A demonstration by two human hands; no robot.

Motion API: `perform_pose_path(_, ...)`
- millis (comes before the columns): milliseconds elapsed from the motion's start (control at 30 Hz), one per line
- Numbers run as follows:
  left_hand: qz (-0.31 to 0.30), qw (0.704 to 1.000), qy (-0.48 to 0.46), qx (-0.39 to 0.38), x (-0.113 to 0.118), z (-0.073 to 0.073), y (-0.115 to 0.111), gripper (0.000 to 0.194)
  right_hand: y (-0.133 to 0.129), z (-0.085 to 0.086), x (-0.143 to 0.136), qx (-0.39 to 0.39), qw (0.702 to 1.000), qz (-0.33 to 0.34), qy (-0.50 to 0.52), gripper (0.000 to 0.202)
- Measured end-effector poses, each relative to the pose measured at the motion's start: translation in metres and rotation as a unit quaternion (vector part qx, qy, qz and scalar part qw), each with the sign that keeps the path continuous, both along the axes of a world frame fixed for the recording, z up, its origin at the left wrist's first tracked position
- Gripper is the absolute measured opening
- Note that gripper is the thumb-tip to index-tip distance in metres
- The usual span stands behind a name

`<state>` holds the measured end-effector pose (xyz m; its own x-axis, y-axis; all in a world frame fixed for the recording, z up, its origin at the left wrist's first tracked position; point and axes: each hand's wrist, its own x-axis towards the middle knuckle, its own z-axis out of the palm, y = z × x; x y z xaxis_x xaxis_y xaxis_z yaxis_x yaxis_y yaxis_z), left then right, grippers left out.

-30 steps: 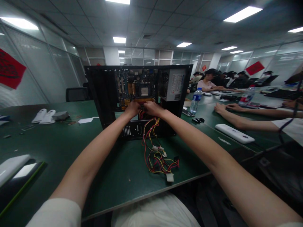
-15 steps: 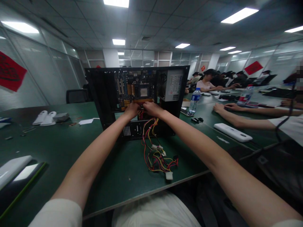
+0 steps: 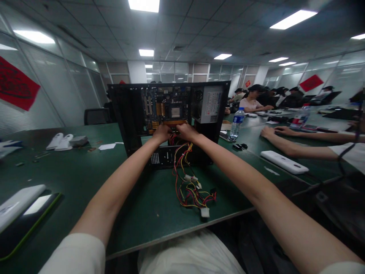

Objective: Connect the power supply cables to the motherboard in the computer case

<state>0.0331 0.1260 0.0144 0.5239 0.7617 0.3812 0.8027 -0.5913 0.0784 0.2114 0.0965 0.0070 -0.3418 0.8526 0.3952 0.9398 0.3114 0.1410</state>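
Note:
A black computer case (image 3: 129, 150) stands on its side edge on the green table, its open side facing me. Inside sits a motherboard (image 3: 168, 101) with a square silver chip block. Both hands reach in at its lower edge, at the two ends of an orange-brown strip (image 3: 174, 123) that looks like memory slots. My left hand (image 3: 162, 133) is closed with curled fingers at the left end; my right hand (image 3: 187, 131) is closed at the right end. What their fingertips grip is hidden. Red, yellow and black power cables (image 3: 189, 194) hang below my hands onto the table.
A power supply (image 3: 210, 104) fills the case's upper right. Right of the case are a water bottle (image 3: 237, 123), small black parts (image 3: 240, 146) and a white power bank (image 3: 284, 162). A co-worker's arms (image 3: 296, 146) rest beyond. A green-edged phone (image 3: 31, 220) lies left.
The whole view has shifted slightly, so things appear a little further right. Both hands stay at the same strip on the motherboard, with little visible movement.

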Motion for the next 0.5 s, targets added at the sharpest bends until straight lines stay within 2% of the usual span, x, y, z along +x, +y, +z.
perform_pose_path(133,0.005,1.0,0.007,0.004,-0.001,0.0,-0.001,0.032,-0.002,-0.003,0.005,-0.022,0.998,0.021,0.054,0.025)
perform_pose_path(233,0.01,1.0,0.012,0.007,-0.001,0.001,-0.003,0.033,-0.002,-0.006,0.009,-0.019,0.994,0.03,0.104,0.027)
perform_pose_path(500,0.03,0.999,0.032,0.002,0.006,0.008,-0.013,0.031,-0.001,-0.005,0.006,0.013,0.992,-0.032,0.121,0.025)
